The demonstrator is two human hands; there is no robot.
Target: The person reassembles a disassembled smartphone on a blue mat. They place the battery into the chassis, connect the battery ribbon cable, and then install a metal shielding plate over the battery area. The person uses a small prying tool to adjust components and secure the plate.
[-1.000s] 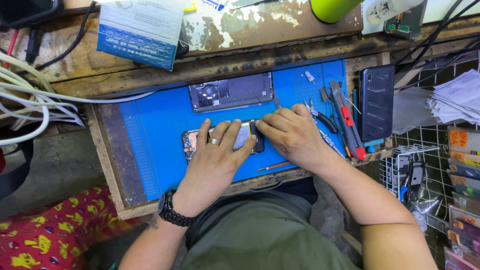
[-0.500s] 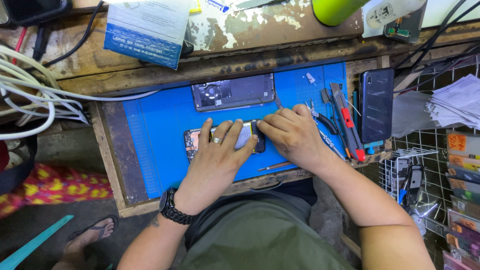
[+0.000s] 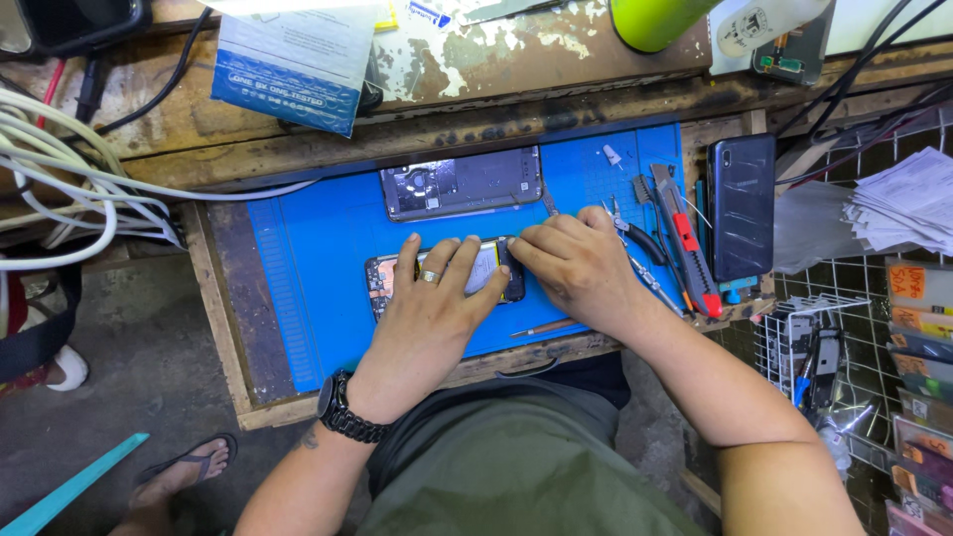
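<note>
A worn wooden bench (image 3: 556, 45) with flaking paint is overlaid by a smooth blue rubber mat (image 3: 318, 248), on which a flat rectangular phone back cover (image 3: 462, 184) is laid above the work. At the mat's middle an opened phone (image 3: 382, 281), its circuitry exposed, is pressed flat under the spread fingers of the left hand (image 3: 427, 308), a metal ring worn on one. Its right end is pinched by the curled right hand (image 3: 581, 268), though any small tool held there cannot be made out.

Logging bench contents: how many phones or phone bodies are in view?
3: an opened phone under both hands, a rear housing above it on the blue mat, a dark phone at right. Others may be hidden.
</note>
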